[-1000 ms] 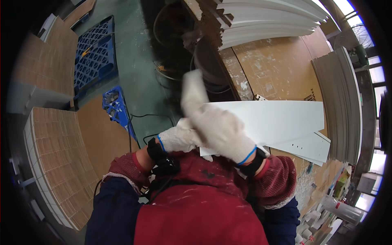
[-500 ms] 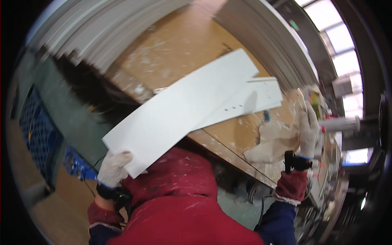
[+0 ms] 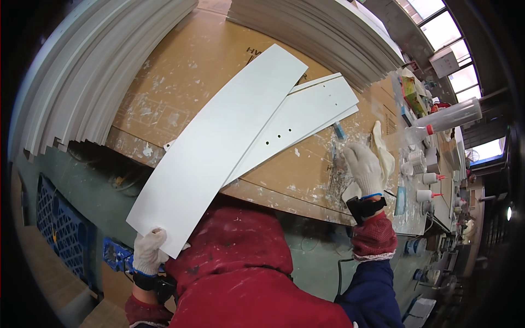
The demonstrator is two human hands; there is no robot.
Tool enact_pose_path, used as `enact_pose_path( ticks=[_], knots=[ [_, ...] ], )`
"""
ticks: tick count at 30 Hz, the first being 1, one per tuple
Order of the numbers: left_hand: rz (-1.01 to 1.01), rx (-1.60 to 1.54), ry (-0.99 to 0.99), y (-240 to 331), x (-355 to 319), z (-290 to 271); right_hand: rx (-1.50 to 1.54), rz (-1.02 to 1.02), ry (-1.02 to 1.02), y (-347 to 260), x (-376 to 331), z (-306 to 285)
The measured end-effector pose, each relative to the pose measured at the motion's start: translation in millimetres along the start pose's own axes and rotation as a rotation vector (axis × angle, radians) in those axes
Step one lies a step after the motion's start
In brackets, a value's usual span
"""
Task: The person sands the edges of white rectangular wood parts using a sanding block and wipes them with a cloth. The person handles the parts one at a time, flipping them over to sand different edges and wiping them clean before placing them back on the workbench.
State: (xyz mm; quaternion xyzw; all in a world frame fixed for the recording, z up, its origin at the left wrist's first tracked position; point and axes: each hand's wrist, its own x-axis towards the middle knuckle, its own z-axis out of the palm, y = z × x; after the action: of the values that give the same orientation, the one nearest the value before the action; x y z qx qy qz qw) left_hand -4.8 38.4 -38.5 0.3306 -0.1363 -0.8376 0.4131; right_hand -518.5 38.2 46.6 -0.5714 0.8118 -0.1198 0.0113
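My left hand (image 3: 149, 251), in a white knit glove, grips the near end of a long white board (image 3: 219, 147). The board slants away across the table, its far part resting over another white board (image 3: 314, 109) with small dark holes. To the right, my right hand (image 3: 363, 167), gloved too, hovers over the worktable with its fingers extended and nothing seen in them. A cream cloth (image 3: 383, 153) lies beside and partly behind this hand. Just beyond the fingertips is a small blue block (image 3: 339, 131).
Stacks of white boards stand at the left (image 3: 98, 71) and far side (image 3: 322, 38) of the cardboard-covered worktable (image 3: 180, 104). A clear plastic bottle (image 3: 448, 117), red-tipped glue bottles (image 3: 429, 195) and a blue strip (image 3: 401, 200) lie right. Blue crates (image 3: 63, 229) stand on the floor at left.
My right hand has let go of the cream cloth, which now lies on the table, and has moved left toward the blue block. The left hand still holds the board, now angled more steeply away.
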Motion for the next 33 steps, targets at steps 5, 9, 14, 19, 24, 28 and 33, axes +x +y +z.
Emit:
enact_pose_path(
  ticks=[5,9,14,19,24,28,33],
  knots=[
    [0.114,0.112,0.158,-3.7,-5.6,13.4,-0.174,-0.01,-0.019,-23.1,-19.4,32.8],
    [-0.002,0.118,0.107,1.7,-5.1,5.5,0.051,0.063,-0.007,-15.5,-30.4,47.5],
    [0.005,0.146,0.019,5.8,-3.3,9.8,0.362,0.27,-0.212,-40.7,-29.5,36.8],
    [0.049,0.192,-0.017,10.0,-7.3,24.3,0.54,0.335,-0.387,-83.2,-40.4,26.1],
    [0.149,0.183,0.105,6.1,-4.0,12.8,0.527,-0.477,-0.212,-163.8,-60.3,27.9],
    [0.119,0.142,0.111,15.3,-10.4,21.6,0.391,-0.858,-0.251,-234.1,-42.1,33.3],
    [0.1,0.211,0.132,18.9,-10.1,23.2,0.284,-0.993,-0.348,-249.8,-38.3,47.8]
  ],
)
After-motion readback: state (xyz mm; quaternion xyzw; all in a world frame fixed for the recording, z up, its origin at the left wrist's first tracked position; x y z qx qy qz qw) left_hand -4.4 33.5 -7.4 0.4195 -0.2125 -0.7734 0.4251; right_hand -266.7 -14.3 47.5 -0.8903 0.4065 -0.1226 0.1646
